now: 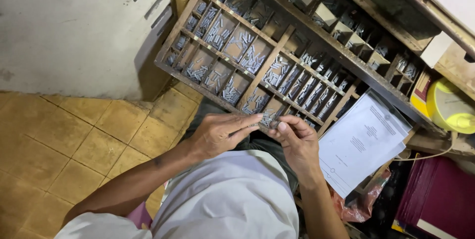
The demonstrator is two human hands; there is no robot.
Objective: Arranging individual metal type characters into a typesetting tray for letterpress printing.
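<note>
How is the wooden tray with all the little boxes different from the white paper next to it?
The wooden tray is brown and split into many small compartments holding little grey metal pieces; the white paper is flat and undivided, with nothing lying on it. The tray is much bigger than the paper. The tray looks worn and dark; the paper looks clean. Both lie in front of the person's hands.

One shallow wooden compartment tray (277,51) of many small grey metal pieces (255,61), two bare hands, one white printed paper sheet (363,142), one round yellow plastic lamp (448,105)
</note>
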